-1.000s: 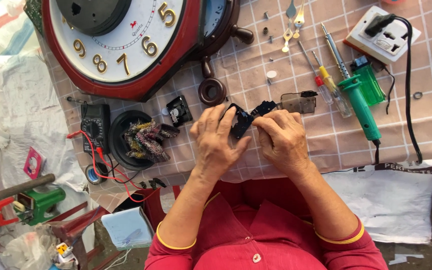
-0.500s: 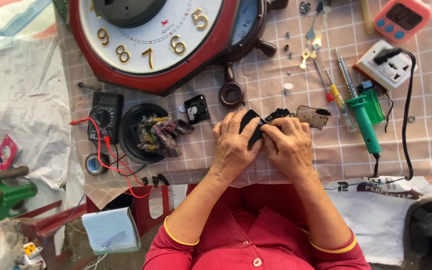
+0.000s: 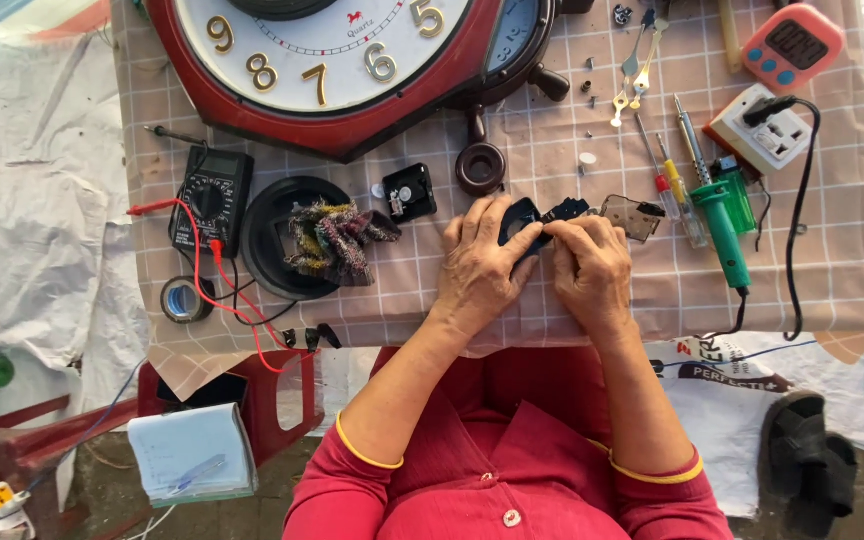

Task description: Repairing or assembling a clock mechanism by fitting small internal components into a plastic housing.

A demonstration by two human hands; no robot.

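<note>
Small black clock part (image 3: 532,218) pinched over the checked tablecloth (image 3: 412,290), long axis running sideways between the two sets of fingertips. Left hand (image 3: 480,268) palm down, fingers curled shut on its rounded end; right hand (image 3: 592,270) likewise, fingertips closed on the other end. Beyond the right fingers, a green-handled soldering iron (image 3: 722,225) and a white socket block (image 3: 762,130); past the left, a black square clock movement (image 3: 410,193).
</note>
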